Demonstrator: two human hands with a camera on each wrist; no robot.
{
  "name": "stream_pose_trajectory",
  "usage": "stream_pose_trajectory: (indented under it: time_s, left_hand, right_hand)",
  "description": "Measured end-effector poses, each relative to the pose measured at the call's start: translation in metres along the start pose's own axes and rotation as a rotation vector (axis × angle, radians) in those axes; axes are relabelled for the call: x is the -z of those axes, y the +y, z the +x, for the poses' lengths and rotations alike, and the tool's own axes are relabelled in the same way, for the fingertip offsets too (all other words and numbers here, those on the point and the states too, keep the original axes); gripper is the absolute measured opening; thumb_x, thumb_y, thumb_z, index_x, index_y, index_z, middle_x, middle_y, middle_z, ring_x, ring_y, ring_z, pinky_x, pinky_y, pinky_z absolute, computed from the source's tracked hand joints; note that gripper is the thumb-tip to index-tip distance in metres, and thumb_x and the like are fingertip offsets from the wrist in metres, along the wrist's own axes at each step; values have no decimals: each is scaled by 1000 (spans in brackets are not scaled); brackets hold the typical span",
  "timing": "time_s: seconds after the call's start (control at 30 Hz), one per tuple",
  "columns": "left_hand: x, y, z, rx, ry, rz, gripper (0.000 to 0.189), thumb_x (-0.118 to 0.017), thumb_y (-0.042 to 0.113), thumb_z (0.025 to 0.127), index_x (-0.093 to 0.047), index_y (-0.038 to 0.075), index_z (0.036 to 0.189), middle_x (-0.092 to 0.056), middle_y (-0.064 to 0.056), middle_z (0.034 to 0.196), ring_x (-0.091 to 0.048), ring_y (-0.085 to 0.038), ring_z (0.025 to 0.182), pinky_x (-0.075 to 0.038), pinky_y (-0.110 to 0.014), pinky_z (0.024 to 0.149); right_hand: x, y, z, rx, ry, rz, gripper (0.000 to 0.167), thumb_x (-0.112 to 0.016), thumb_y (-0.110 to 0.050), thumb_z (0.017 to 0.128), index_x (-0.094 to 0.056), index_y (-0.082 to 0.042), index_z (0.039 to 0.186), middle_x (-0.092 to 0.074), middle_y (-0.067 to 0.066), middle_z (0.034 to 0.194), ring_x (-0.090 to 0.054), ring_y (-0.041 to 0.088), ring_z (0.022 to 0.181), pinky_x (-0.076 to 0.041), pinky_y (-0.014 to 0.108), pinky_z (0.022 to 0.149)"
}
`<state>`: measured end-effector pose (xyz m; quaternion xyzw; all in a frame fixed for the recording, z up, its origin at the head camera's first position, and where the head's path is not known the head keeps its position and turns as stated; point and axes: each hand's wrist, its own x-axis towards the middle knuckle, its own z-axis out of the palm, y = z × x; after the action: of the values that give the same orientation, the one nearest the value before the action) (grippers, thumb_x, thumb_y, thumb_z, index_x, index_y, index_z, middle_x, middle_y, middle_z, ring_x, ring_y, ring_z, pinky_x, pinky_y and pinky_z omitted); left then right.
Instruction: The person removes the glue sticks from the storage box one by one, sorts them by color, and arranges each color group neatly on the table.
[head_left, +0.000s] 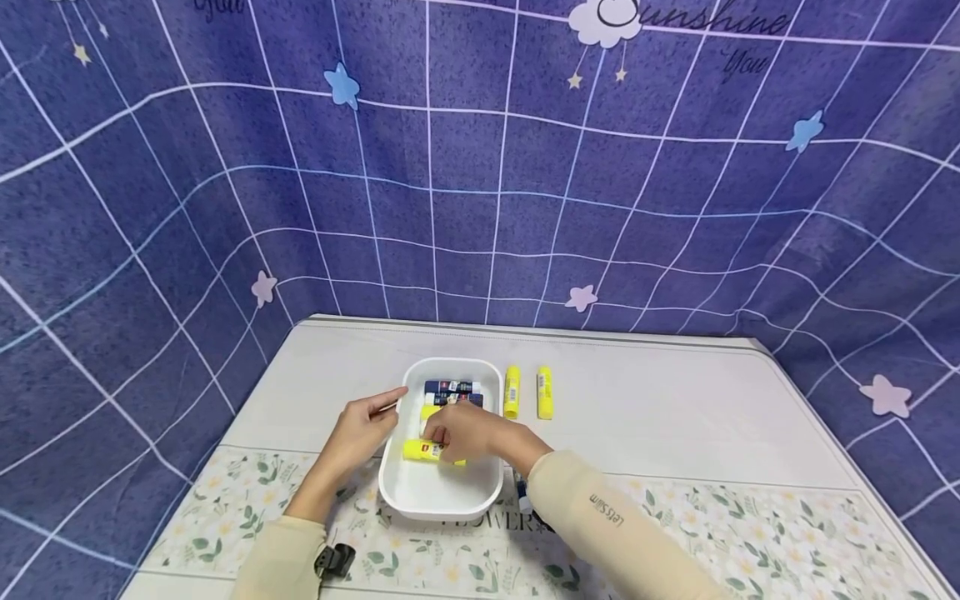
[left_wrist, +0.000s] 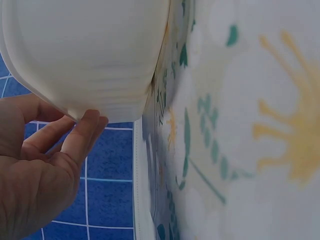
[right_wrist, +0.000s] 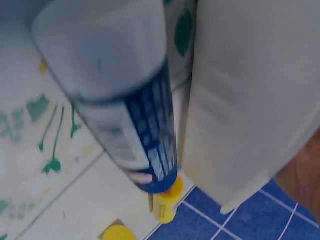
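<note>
A white plastic bin (head_left: 442,496) stands on the table with dark blue and yellow glue sticks inside. My left hand (head_left: 363,427) grips its left rim; in the left wrist view the fingertips (left_wrist: 90,120) lie against the bin's outer wall. My right hand (head_left: 465,429) reaches over the right wall, its curled fingers pinching a yellow glue stick (head_left: 420,450) that lies crosswise. Behind it is another yellow glue stick (head_left: 427,412), partly covered by the hand. Two blue glue sticks (head_left: 447,387) lie farther back in the bin.
Two yellow glue sticks (head_left: 545,392) lie on the table right of the bin. A dark blue glue stick with a white cap (right_wrist: 130,100) lies close to the bin's right wall, partly under the right forearm. A starry blue curtain (head_left: 465,208) hangs behind the table.
</note>
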<state>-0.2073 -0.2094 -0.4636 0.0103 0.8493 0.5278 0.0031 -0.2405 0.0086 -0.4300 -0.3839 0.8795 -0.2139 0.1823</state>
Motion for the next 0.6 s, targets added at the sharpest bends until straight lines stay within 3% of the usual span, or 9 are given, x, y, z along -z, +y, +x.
stream_pose_trajectory:
  time_s: [0.13,0.6]
  left_hand:
    - [1,1,-1,6,-9,4,46,-54,12,103,-58,15,148,-60,-20,147,-62,-34,133,-57,-42,106]
    - [0,3,-1,8,8,14,46,-54,11,102,-58,14,148,-63,-20,143,-65,-34,130,-58,-41,105]
  right_hand:
    - [-7,-3,0,-8,4,-44,43,-78,0,85,-74,-14,126,-75,-3,107,-62,4,91,-54,16,87]
    - [-9,-4,-1,-80,65,158,38,-79,1,82,-77,-12,117,-76,1,102,-67,7,94,-55,16,84]
